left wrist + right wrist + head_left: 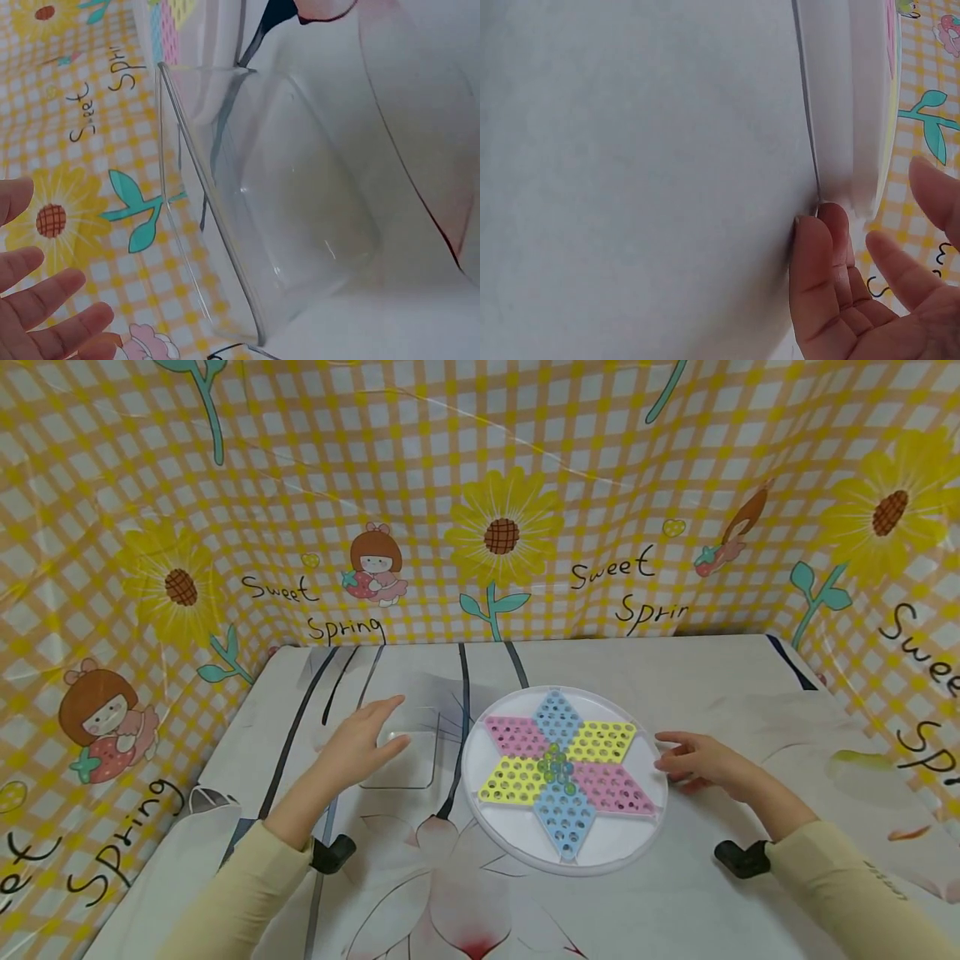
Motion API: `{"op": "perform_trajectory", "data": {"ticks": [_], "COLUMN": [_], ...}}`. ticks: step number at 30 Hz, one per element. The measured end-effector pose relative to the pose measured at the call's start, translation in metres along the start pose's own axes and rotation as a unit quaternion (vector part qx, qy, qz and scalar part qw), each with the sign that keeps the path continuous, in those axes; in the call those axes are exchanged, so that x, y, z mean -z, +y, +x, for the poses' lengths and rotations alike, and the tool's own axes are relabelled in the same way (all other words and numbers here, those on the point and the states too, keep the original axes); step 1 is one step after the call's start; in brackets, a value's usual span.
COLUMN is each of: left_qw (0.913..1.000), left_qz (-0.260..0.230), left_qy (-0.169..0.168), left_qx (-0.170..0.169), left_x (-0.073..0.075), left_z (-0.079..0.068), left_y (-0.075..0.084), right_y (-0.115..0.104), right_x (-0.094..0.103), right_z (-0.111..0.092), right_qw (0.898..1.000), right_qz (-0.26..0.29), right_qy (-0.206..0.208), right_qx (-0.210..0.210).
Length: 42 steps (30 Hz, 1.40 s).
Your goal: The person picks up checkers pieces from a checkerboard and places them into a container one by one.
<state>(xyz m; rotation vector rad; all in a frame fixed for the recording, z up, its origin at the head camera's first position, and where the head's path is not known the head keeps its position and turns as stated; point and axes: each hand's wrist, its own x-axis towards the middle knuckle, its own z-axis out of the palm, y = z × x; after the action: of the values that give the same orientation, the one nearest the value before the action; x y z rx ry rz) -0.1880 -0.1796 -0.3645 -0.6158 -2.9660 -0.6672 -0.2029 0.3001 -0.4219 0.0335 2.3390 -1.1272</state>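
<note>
A round white Chinese checkers board (621, 839) with a pink, yellow and blue star lies on the table. Several green and blue marbles (553, 766) cluster at the star's middle. My right hand (699, 762) is at the board's right edge, its fingers loosely bent and holding nothing. In the right wrist view, the fingertips (812, 234) come close to the base of the board's side; I cannot tell if they touch it. To the left, my left hand (362, 748) hovers with spread fingers beside a clear plastic box (315, 180), apart from it in the left wrist view.
A flower-printed white cloth (465, 893) covers the table. Yellow checked fabric (420, 460) hangs at the back and both sides. Near the left edge, a white object with a dark outline (212, 799) is unclear. A dark wrist mount (742, 858) sticks out below the right sleeve.
</note>
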Motion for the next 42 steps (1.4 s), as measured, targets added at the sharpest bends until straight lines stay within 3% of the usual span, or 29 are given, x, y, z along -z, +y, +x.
{"op": "perform_trajectory", "data": {"ticks": [13,20,32,42], "left_qw": [0.9994,0.9996,0.9984,0.9968], "left_qz": [0.007,-0.010,-0.049,-0.075], "left_qy": [0.013,0.004,0.008,-0.026], "left_qx": [-0.030,-0.026,-0.027,-0.009], "left_x": [-0.004,-0.009,-0.028,-0.047], "left_z": [0.009,0.016,0.030,0.041], "left_y": [0.014,0.023,0.042,0.058], "right_y": [0.000,0.001,0.001,0.000], "right_x": [-0.002,-0.002,-0.003,-0.003], "right_z": [-0.001,-0.001,-0.001,0.001], "right_qw": [1.000,1.000,1.000,1.000], "right_qz": [0.022,0.028,0.021,0.018], "right_qy": [-0.006,-0.002,0.006,0.004], "right_qx": [0.008,0.008,0.001,-0.002]}}
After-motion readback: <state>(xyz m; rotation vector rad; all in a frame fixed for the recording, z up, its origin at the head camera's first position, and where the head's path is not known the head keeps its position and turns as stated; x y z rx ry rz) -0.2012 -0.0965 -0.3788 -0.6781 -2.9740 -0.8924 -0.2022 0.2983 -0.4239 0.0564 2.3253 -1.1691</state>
